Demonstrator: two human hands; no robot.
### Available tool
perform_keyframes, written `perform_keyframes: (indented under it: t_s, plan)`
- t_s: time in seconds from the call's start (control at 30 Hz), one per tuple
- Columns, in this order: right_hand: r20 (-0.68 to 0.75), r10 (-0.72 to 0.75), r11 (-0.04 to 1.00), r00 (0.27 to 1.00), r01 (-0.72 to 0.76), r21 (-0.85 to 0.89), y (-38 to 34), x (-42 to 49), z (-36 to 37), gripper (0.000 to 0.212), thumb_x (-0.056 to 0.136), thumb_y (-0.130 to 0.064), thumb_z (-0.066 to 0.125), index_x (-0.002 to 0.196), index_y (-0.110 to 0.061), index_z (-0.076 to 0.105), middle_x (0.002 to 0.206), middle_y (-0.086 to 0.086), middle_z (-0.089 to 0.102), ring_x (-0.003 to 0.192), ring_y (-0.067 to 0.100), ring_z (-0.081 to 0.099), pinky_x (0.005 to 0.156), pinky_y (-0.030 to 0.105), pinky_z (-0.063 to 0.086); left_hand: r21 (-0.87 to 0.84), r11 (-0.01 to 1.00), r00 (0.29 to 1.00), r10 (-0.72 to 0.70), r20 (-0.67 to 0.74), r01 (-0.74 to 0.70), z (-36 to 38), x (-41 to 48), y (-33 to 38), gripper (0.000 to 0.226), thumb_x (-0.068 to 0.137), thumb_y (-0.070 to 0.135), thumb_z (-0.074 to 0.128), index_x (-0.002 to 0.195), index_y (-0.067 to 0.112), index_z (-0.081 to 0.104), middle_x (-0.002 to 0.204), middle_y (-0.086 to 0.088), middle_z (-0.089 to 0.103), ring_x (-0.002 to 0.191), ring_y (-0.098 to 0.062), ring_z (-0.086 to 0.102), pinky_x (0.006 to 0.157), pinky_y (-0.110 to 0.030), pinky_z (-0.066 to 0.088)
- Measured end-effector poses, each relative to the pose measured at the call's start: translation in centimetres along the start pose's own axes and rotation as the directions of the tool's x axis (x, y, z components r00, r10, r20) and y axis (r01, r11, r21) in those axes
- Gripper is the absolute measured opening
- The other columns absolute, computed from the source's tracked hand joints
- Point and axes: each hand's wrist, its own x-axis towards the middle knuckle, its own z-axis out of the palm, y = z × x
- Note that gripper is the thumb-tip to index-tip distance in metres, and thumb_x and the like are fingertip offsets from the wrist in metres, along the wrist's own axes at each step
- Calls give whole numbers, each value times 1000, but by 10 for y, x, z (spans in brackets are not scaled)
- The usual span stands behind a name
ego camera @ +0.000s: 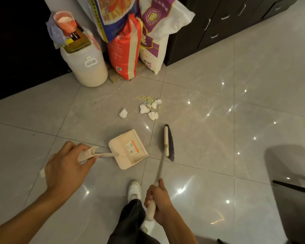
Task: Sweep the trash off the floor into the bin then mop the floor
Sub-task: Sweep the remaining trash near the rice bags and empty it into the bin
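The sweeping step is in hand, and by the look of it the gathering is not yet begun. The trash, a small heap of crumpled white paper and yellowish grains, lies on the floor toward its far edge, a little out from the sacks and the white barrel that stand where the tiles meet the dark cabinet. One stray wad sits apart from the heap, on the barrel's side. The left hand has its fingers curled round the handle of the beige dustpan; whether the pan touches the tiles I cannot tell. The right hand is wrapped round the pale grip of the broom, whose dark bristles are down just beside the pan. Both tools are on the near side of the heap, short of it. The next move likely calls for carrying the broom past the heap to its far side, setting the pan's lip flat on the tile close by, and drawing paper and grains in with short strokes, since loose grains scatter easily; the stray wad needs its own pass. Neither bin nor mop is in view.
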Motion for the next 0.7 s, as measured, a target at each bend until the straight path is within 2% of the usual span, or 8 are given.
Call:
perform_keyframes:
  t_s: [0.07,0.17,0.33,0.53,0.7]
  plan:
    - [30,-19,999,999,18,42,1,-2,-4,78,95,6,40,160,-34,21,64,4,52,41,11,41,37,22,39,10,1000,1000,12,1,-12,-2,-11,1,24,77,39,81,86,19,70,77,4,50,52,-20,48,57,-32,36]
    - [34,-56,993,998,52,109,3,-9,-20,69,98,3,40,158,-30,29,58,3,45,38,9,38,32,20,34,29,999,999,22,24,-23,-6,-25,5,24,78,36,84,86,20,68,80,4,52,53,-20,49,58,-34,40]
    - [18,-113,991,993,112,72,18,-34,-39,71,97,4,42,158,-31,32,65,7,46,45,12,39,38,20,35,44,996,997,75,12,-75,-16,-43,19,23,79,34,84,85,21,66,79,5,51,51,-16,46,55,-31,36]
    - [-99,-154,982,983,163,92,44,-50,-52,73,97,5,42,160,-30,27,67,8,43,47,13,39,38,22,38,47,991,992,123,29,-125,-25,-46,17,24,80,35,83,85,23,63,78,6,46,51,-16,45,56,-33,39]
    - [-202,-103,975,974,139,171,76,-50,-49,79,95,8,40,162,-30,20,61,6,39,46,14,36,38,24,36,62,986,987,151,46,-154,-29,-32,6,24,80,35,84,84,23,63,79,6,47,53,-19,48,55,-33,38]
